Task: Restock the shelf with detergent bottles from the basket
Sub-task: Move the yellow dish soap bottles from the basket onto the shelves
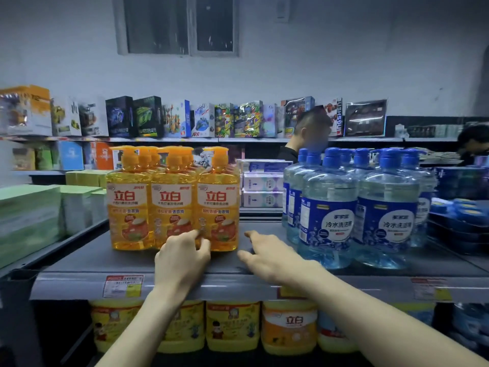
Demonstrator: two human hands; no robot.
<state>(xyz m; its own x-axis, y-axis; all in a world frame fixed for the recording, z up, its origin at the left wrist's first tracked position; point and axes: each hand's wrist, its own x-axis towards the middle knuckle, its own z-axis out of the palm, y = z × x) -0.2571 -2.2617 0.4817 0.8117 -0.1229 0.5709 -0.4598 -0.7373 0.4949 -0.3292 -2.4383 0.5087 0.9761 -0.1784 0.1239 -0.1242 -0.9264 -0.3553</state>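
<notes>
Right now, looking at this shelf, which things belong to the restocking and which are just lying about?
Job: yellow plastic detergent bottles with orange pump caps; grey metal shelf; left hand touching those bottles; right hand open over the shelf.
Lying about: clear blue-capped bottles; pale green boxes; colourful toy boxes; yellow tubs below.

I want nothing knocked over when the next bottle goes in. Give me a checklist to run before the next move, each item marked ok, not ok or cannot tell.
1. Front orange bottles upright and in line: ok.
2. Bare gap on the shelf between the orange bottles and the blue bottles: ok.
3. Left hand free: cannot tell; its fingers touch the front orange bottles low down, and a grip cannot be ruled out.
4. Right hand empty: ok; it holds nothing, over the gap.
5. Blue bottles upright: ok.
6. Basket within reach: cannot tell; it is out of view.
</notes>
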